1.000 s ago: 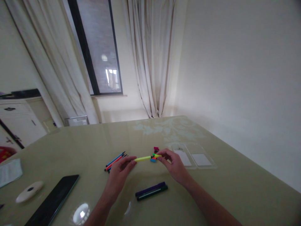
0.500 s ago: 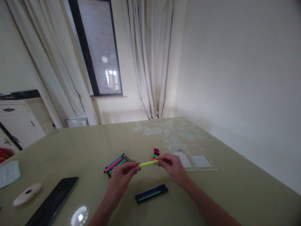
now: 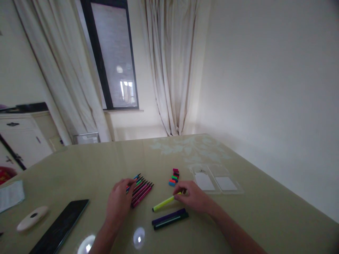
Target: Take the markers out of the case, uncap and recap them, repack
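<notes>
My right hand (image 3: 192, 196) pinches the upper end of a yellow felt-tip pen (image 3: 164, 203), which slants low over the table with its dark end toward the left. At the left, my left hand (image 3: 120, 197) has its thumb and fingers closed around the edge of a row of capless felt-tip pens (image 3: 143, 193), and its fingers hide part of them. Two dark capped pens (image 3: 171, 219), one purple and one dark green, lie side by side below the yellow one. Several small coloured caps (image 3: 174, 177) lie beyond my right hand.
A clear plastic case (image 3: 217, 179) with white card inside lies open at the right. To the left are a black phone (image 3: 62, 225), a pale oval object (image 3: 32, 218) and a folded paper (image 3: 12, 195). A wall (image 3: 265, 106) borders the table's right side.
My left hand has left the yellow pen and moved left to the row of pens. My right hand has lowered the yellow pen toward the two dark ones, its left end dipping.
</notes>
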A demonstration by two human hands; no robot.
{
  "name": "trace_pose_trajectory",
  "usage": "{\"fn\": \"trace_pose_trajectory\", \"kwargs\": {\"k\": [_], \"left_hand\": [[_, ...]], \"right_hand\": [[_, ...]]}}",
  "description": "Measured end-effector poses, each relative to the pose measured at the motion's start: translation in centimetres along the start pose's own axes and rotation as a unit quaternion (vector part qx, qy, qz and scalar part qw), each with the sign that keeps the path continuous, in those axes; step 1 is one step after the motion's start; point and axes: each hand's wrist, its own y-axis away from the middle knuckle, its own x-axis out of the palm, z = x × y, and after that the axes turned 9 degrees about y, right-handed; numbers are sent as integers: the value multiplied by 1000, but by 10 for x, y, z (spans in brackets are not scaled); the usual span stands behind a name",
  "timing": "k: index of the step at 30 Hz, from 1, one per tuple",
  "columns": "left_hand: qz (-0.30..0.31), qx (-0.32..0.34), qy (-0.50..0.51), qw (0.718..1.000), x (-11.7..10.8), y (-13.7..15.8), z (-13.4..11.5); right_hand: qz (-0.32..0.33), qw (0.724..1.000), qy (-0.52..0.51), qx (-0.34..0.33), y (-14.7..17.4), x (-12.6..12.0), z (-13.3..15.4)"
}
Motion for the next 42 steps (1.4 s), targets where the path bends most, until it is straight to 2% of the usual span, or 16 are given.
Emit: {"fn": "trace_pose_trajectory", "kwargs": {"k": [3,7,12,19,26,31,38,42], "left_hand": [[49,3,-54,997,-2,2,2],[124,6,-108,986,6,9,-7],[154,15,-102,983,15,13,-9],[142,18,-32,989,17,14,-11],[72,-14,-97,993,-3,2,13],[68,-9,-111,992,-4,-2,18],[95,50,-63,992,11,1,6],[115,56,-42,991,14,6,-2]], "right_hand": [[-20,1000,24,-4,-2,7,0],[-63,995,74,1,-10,17,-4],[-50,986,162,3,-15,25,-9],[-76,981,176,17,-14,24,-10],[-85,974,208,4,-19,24,-9],[-90,968,233,11,-20,23,-11],[-91,957,275,26,-23,21,-18],[-108,956,272,19,-23,20,-15]]}}
